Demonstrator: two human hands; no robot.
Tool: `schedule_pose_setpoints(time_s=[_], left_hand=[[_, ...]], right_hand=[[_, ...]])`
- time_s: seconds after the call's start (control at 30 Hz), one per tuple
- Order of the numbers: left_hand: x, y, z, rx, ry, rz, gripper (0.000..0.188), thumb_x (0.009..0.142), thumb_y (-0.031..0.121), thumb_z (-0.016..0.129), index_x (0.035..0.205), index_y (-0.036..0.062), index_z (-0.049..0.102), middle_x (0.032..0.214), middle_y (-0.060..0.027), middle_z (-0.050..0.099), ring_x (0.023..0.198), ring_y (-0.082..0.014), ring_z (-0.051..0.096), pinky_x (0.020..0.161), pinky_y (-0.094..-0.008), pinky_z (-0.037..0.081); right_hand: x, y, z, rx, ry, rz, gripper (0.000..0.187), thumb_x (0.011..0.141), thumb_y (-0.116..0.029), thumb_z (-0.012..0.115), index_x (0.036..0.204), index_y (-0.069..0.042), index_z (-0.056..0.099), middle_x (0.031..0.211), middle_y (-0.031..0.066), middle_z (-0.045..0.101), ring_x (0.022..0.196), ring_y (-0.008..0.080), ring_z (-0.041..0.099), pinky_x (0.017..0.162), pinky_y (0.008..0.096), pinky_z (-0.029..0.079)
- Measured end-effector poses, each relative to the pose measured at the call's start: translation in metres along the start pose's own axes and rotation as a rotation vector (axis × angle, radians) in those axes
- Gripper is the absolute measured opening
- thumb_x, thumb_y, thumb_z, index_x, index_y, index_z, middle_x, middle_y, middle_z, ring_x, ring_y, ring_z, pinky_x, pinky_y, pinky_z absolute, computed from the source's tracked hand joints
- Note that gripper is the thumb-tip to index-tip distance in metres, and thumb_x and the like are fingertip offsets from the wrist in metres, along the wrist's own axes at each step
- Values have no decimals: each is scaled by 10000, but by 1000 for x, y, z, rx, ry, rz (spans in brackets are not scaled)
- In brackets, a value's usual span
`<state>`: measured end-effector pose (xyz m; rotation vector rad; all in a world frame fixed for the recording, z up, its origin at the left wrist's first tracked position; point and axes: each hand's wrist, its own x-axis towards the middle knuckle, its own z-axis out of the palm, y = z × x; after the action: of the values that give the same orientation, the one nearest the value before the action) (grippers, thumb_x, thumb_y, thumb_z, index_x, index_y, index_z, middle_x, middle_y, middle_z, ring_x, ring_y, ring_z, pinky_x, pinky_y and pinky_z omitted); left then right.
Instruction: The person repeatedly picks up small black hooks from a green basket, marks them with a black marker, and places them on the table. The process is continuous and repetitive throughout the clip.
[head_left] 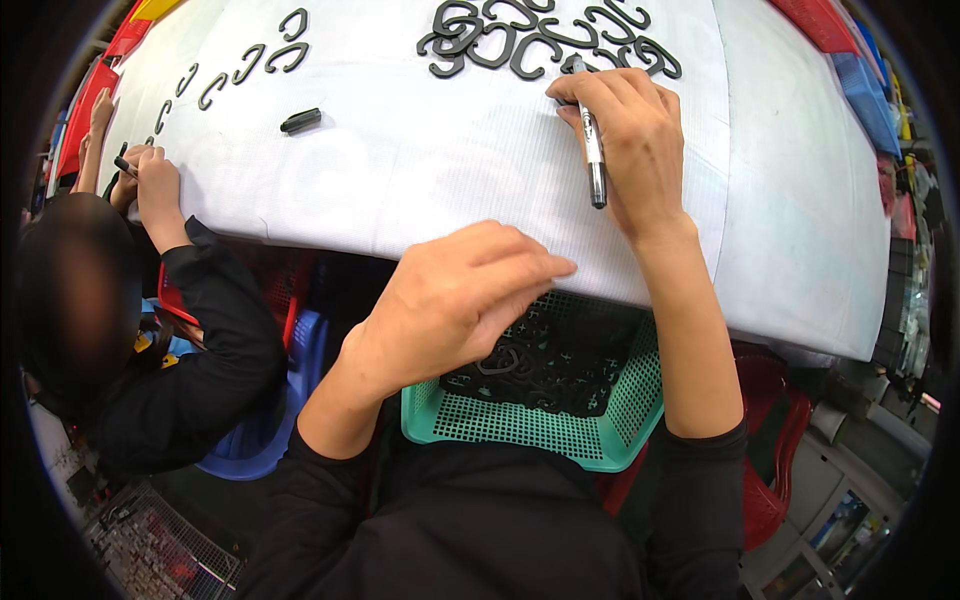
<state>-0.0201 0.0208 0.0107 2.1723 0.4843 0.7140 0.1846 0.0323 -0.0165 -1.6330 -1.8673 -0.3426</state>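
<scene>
My right hand [635,140] is closed around a marker pen [593,150] with a white barrel and a black end, held over the white table. Just beyond its fingers lies a cluster of black C-shaped pieces [500,50], some overlapping. My left hand [460,300] hovers in front of the table edge, above a green plastic basket [530,432]. Its fingers stretch forward close together, the thumb below them, and I see nothing in them. Inside the basket are many similar black pieces [510,358], partly hidden by that hand. A black marker cap [301,121] rests on the table to the left.
More black C-shaped pieces [248,62] are spread in a loose line at the left of the white-covered table [380,180]. A co-worker in black sleeves [225,290] writes there with a pen. A blue tub [245,445] and a red stool [775,470] flank me.
</scene>
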Motion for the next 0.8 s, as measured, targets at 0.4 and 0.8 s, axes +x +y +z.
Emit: schedule_pose_setpoints(time_s=[0.4,0.8], left_hand=[[25,-18,28,404,510,113,492,685,15,735,1162,46,619,996,-85,632,798,-235,587,674,-320,510],[3,-24,10,-199,202,-277,451,718,-97,698,1148,16,627,1011,-70,663,752,-76,576,602,-197,478]], right_hand=[[-24,-64,-46,1248,141,966,196,820,-47,698,988,-13,603,872,73,653,793,103,608,722,211,481],[-48,-62,-59,883,134,867,214,912,-177,624,1010,12,648,728,3,575,635,25,466,546,157,346]])
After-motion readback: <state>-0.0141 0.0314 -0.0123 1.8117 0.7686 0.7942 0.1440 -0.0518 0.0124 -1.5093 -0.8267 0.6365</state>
